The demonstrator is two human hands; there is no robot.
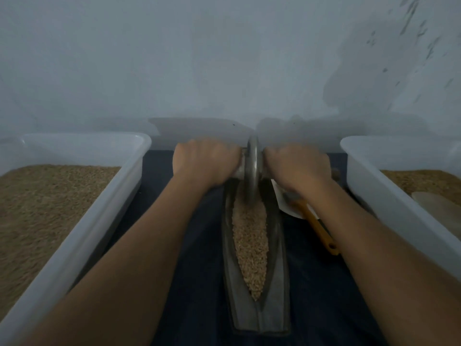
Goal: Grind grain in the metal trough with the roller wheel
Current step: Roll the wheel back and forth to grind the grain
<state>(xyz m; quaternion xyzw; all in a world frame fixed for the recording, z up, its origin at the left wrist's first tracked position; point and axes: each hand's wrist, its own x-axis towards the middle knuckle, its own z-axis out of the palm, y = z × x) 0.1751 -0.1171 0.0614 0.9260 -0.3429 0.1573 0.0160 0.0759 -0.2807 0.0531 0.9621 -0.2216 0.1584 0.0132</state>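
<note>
A long, boat-shaped metal trough (277, 278) lies lengthwise on a dark blue cloth, filled with brown grain (250, 242). The metal roller wheel (252, 166) stands upright in the trough's far end. My left hand (205, 162) grips the axle handle on the wheel's left side. My right hand (298, 166) grips the handle on its right side. Both handles are mostly hidden under my fingers. The far tip of the trough is hidden behind the wheel and hands.
A white plastic tub (82, 228) of grain stands at the left, another white tub (389, 196) with grain at the right. A yellow-handled tool (320, 229) and a white sheet lie right of the trough, under my right forearm. A pale wall rises close behind.
</note>
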